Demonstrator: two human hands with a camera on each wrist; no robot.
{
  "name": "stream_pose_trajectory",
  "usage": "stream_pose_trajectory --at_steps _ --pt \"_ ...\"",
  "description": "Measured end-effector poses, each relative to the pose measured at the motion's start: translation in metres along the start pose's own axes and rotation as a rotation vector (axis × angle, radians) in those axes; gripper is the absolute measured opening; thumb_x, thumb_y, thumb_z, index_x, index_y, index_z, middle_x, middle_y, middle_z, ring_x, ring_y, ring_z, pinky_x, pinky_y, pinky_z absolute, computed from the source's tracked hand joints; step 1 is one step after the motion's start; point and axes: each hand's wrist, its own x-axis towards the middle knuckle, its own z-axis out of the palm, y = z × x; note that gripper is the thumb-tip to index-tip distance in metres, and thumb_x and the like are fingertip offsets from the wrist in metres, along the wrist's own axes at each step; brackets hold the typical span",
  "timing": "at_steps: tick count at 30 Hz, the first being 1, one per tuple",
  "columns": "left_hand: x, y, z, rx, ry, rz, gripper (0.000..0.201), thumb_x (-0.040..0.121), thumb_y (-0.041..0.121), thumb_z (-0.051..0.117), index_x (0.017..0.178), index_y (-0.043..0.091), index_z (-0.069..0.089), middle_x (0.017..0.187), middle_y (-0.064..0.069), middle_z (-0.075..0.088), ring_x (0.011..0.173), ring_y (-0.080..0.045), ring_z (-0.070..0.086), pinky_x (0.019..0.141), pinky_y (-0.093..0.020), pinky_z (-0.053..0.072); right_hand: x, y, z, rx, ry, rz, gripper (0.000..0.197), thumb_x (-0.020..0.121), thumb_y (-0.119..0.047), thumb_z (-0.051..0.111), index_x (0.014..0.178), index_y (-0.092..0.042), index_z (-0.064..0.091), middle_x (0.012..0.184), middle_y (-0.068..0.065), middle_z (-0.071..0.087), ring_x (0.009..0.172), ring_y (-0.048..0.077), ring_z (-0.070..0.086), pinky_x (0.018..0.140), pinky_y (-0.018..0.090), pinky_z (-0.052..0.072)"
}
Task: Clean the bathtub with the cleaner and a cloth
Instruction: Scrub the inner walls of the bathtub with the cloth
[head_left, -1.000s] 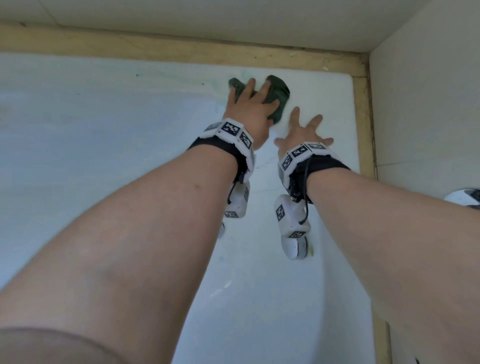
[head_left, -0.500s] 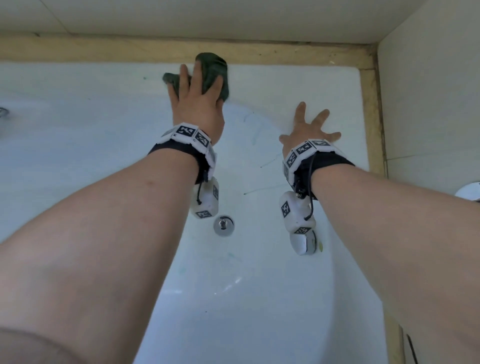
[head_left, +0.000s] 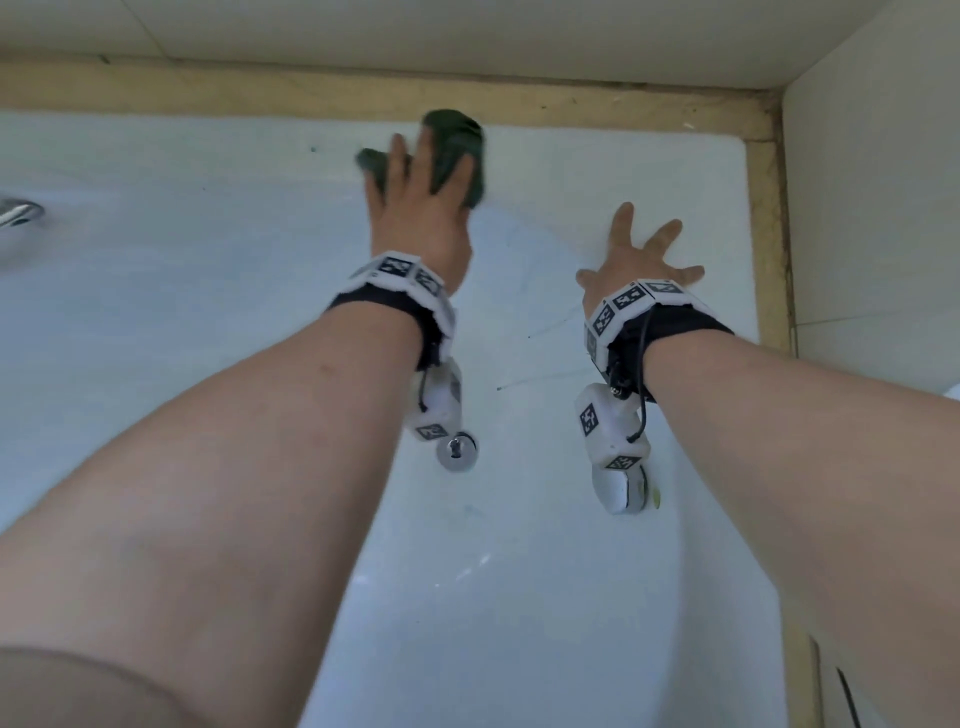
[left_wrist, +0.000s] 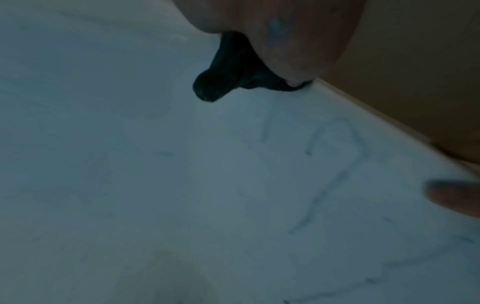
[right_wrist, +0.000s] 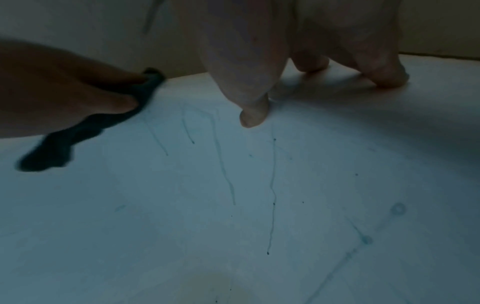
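Observation:
My left hand (head_left: 415, 202) presses a dark green cloth (head_left: 457, 140) flat against the far wall of the white bathtub (head_left: 208, 312), just under its rim. The cloth (left_wrist: 228, 78) bulges out beneath the palm in the left wrist view, and in the right wrist view the cloth (right_wrist: 64, 144) trails from under the fingers. My right hand (head_left: 639, 254) lies spread on the tub wall to the right, fingers straight, holding nothing. Thin blue-green cleaner streaks (right_wrist: 272, 185) run down the wall below it. No cleaner bottle is in view.
A tan ledge (head_left: 363, 93) borders the tub at the back and along the right side (head_left: 769, 234), with pale tiled walls beyond. A chrome drain fitting (head_left: 456, 452) sits below my left wrist. A metal fixture (head_left: 18, 213) pokes in at the left edge.
My left hand swept the cloth left along the rim from beside the right hand, then came slightly back to the right. The right hand stayed planted on the tub wall.

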Motion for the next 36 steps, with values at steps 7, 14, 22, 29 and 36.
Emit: stream_pose_trajectory --at_steps 7,14,22,29,36 --pt "-0.013 -0.047 -0.013 0.044 0.046 -0.217 0.051 0.100 0.028 0.039 0.150 0.025 0.030 0.161 -0.012 0.006 0.147 -0.038 0.002 0.117 -0.054 0.002 0.002 -0.003 0.002 -0.015 0.012 0.011 0.087 0.092 -0.045 0.052 0.146 -0.038 -0.016 0.155 0.014 -0.021 0.139 0.051 0.000 0.106 0.065 0.015" --pt "-0.002 0.028 0.009 0.019 -0.058 0.030 0.052 0.098 0.024 0.043 0.149 0.029 0.031 0.162 -0.009 0.007 0.147 -0.037 0.001 0.116 -0.055 0.003 0.002 -0.003 0.005 -0.010 0.035 0.014 0.085 0.093 -0.045 0.050 0.146 -0.038 -0.016 0.154 0.014 -0.022 0.138 0.054 -0.001 0.106 0.066 0.014" --pt "0.002 -0.005 -0.002 -0.002 -0.017 -0.110 0.054 0.099 0.024 0.041 0.150 0.028 0.027 0.162 -0.010 0.005 0.147 -0.039 -0.001 0.116 -0.055 0.000 0.007 -0.005 0.010 -0.040 0.062 0.034 0.087 0.093 -0.045 0.051 0.146 -0.038 -0.018 0.154 0.014 -0.023 0.138 0.053 -0.004 0.106 0.066 0.013" --pt "-0.012 -0.063 -0.020 -0.006 0.050 -0.259 0.050 0.101 0.031 0.036 0.151 0.026 0.028 0.161 -0.012 0.004 0.147 -0.039 -0.001 0.118 -0.054 0.002 0.010 -0.007 0.012 -0.072 0.073 0.038 0.092 0.091 -0.049 0.053 0.145 -0.038 -0.020 0.154 0.016 -0.023 0.140 0.050 -0.004 0.107 0.066 0.012" --pt "-0.007 -0.067 -0.029 -0.036 -0.002 -0.258 0.049 0.101 0.028 0.038 0.149 0.027 0.032 0.161 -0.012 0.006 0.146 -0.040 0.000 0.118 -0.055 0.005 -0.005 -0.023 -0.012 -0.093 0.042 -0.012 0.088 0.089 -0.051 0.053 0.148 -0.035 -0.010 0.155 0.019 -0.015 0.138 0.054 0.004 0.105 0.065 0.020"
